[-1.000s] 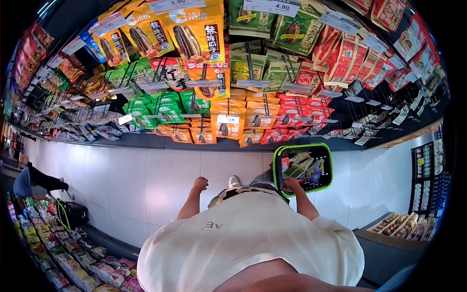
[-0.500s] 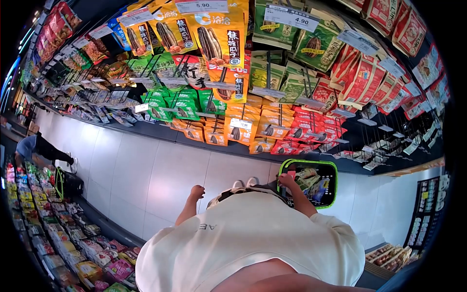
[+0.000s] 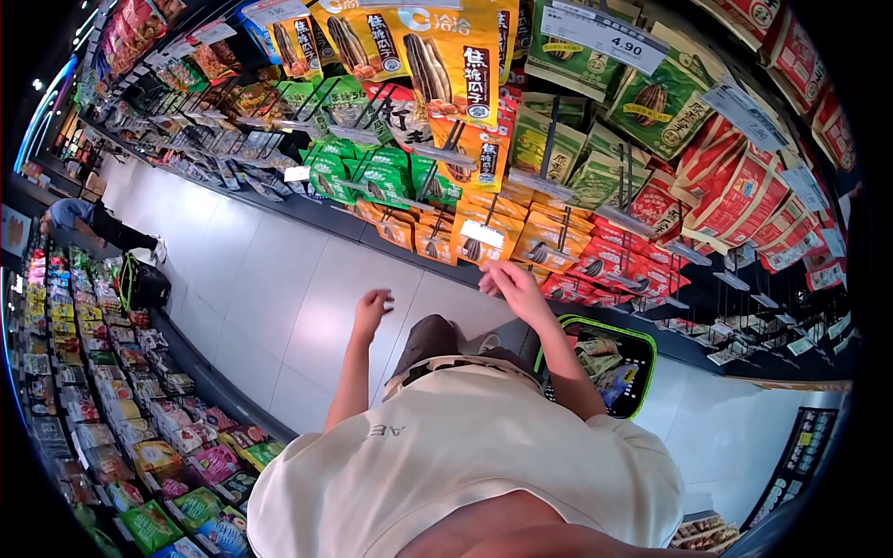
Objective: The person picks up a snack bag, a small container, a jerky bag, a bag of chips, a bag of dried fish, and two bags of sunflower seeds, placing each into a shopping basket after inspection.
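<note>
My right hand (image 3: 510,284) is raised at the lower edge of the hanging snack packets, its fingers partly stretched out and apart, with nothing visible in them. Just above it hangs an orange packet (image 3: 486,232) with a white price label; whether the fingertips touch it I cannot tell. Over the floor, left of my knees, my left hand (image 3: 374,309) is loosely curled with its fingers apart and holds nothing. A black basket with a green rim (image 3: 651,372) stands beside my right forearm, with several packets (image 3: 600,358) inside.
Rows of green packets (image 3: 377,177) and red packets (image 3: 633,260) hang on the rack ahead. Another shelf of snacks (image 3: 177,446) runs along the left. A person (image 3: 79,219) bends over it at the far left, near a black basket (image 3: 144,284).
My right hand has let go of the basket and moved up towards the orange packets. My left hand has risen slightly and its fingers have loosened. The view has tilted, and my knee has come forward.
</note>
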